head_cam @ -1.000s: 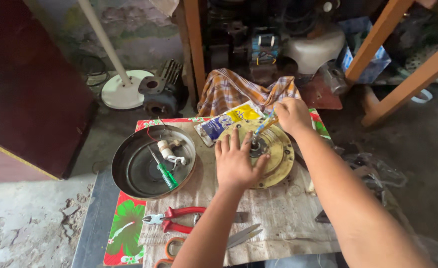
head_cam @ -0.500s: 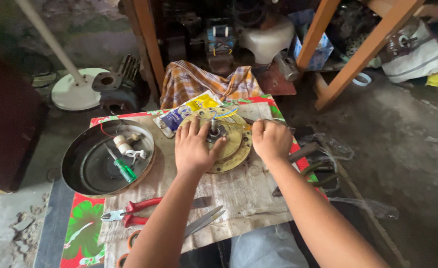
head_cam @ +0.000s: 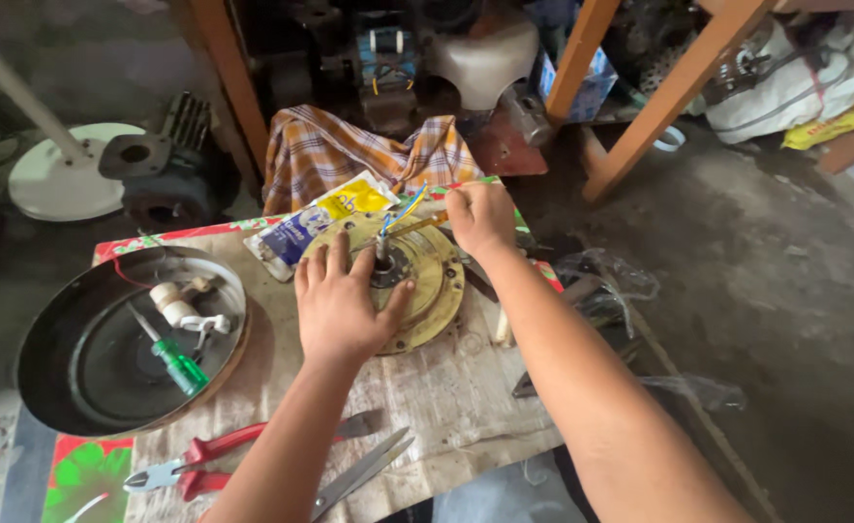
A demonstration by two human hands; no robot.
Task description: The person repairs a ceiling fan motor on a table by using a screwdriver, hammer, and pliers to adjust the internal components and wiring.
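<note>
Since the frame 0.5 s ago, both hands have shifted on the round yellow motor plate (head_cam: 427,281): the left hand (head_cam: 342,308) now lies flat with fingers spread across the plate's near-left part, and the right hand (head_cam: 482,219) is pinched shut on a thin tool (head_cam: 415,226) aimed at the plate's centre shaft. Left of the plate sits a dark round pan (head_cam: 69,358) holding a green screwdriver (head_cam: 177,362). Red-handled pliers (head_cam: 190,465) lie nearer than the plate on the bench (head_cam: 466,407).

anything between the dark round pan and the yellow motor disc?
Head view: bare paper sheet only, apart from the left hand lying flat on the yellow motor disc. The dark round pan sits left of it.
</note>
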